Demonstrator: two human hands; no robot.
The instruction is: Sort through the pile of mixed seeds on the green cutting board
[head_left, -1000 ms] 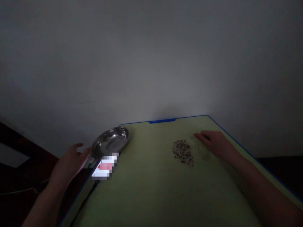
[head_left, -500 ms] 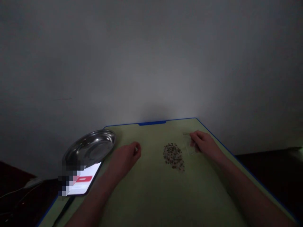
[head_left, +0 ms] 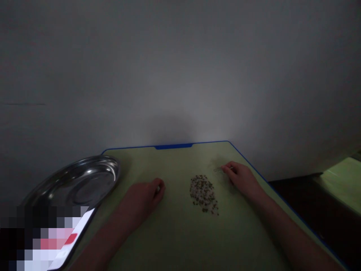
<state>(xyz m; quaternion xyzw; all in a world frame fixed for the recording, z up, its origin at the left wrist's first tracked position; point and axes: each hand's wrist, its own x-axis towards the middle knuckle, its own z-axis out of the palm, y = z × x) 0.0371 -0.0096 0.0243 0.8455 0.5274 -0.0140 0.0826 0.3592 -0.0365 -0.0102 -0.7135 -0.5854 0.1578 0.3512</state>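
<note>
A pile of small mixed grains (head_left: 203, 192), some dark brown and some pale, lies spread on the pale green tabletop (head_left: 180, 241). To its right, my right hand (head_left: 239, 177) is closed in a pinch on a thin, see-through plastic bag (head_left: 217, 169), which is hard to make out in the dim light. My left hand (head_left: 146, 194) is curled above the table to the left of the pile. A small pale spot shows between its thumb and fingers, too small to name.
A shiny steel basin (head_left: 96, 184) stands at the table's left side. In front of it is a lit phone (head_left: 70, 239), partly pixelated. A blue rim (head_left: 175, 146) edges the table against the grey wall (head_left: 180, 75). Another green surface (head_left: 344, 180) appears at far right.
The view has swung to the right and nearer the basin. My right hand has lowered slightly with the bag, which shows less now. My left hand stays curled.
</note>
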